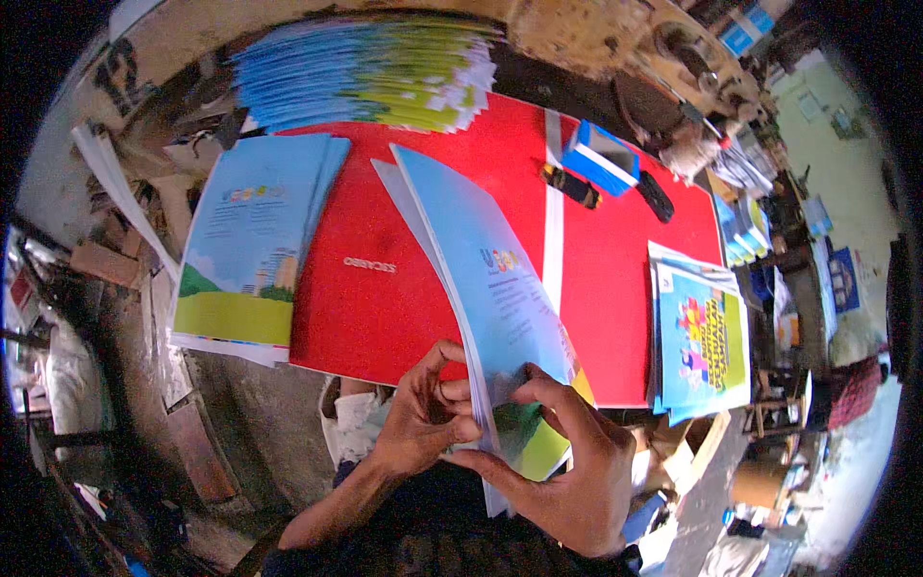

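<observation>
Above the near edge of the red table, a thin booklet (500, 298) with a light blue and green cover is held up at a tilt. Its pages fan slightly apart along the left edge. My left hand (423, 413) is closed at that edge, with thumb and curled fingers pinching the lower left side. On the other side my right hand (572, 462) grips the lower part, its fingers on the cover and its thumb beneath. The fingertips of the right hand are partly hidden by the bent pages.
Matching booklets (236, 231) lie piled at the left of the red table (356, 260). Another pile (702, 337) sits at the right edge. A tall stack (308, 77) rises at the back. A blue box (601, 159), a black-and-yellow tool (572, 186) and a black object (656, 197) lie back right.
</observation>
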`<state>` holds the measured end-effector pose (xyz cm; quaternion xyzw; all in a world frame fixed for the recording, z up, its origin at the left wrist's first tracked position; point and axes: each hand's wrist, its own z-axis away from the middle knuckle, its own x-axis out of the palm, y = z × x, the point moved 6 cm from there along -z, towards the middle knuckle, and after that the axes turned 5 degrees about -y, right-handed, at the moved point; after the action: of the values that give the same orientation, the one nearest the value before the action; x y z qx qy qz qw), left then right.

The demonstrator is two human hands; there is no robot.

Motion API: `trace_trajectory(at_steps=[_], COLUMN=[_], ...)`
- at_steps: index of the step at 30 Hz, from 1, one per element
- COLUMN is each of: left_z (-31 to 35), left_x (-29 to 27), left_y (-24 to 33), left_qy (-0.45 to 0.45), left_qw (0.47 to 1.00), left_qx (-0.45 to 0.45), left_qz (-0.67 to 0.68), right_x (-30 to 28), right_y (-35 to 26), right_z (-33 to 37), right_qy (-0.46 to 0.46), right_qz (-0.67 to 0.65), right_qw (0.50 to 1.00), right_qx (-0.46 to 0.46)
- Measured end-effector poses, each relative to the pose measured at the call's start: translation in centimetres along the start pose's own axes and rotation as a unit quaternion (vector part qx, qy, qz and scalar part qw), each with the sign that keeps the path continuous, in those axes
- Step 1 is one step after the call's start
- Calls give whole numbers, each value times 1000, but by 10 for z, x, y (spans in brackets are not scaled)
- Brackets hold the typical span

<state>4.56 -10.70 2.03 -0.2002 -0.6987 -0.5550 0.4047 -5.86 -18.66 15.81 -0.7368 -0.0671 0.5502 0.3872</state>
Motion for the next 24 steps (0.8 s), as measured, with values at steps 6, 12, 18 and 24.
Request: trace_trajectory(at_steps=[6,12,18,24], left_z=[-5,4,5,7], left_x=[0,-9,7,-41], left_y=[-27,-32,-10,35], left_qy=[-19,-29,85,223], left_qw=[997,999,986,829], left_qx=[-21,-26,-54,-23], left_qz=[74,18,-131,-512], right_x=[2,1,18,-41], right_y=[10,5,9,25], right_z=[12,6,7,5], right_qy=[38,-47,-48,63], right_qz=[-5,-37,38,-18], right_qw=[999,997,993,975], right_qx=[7,48,103,214])
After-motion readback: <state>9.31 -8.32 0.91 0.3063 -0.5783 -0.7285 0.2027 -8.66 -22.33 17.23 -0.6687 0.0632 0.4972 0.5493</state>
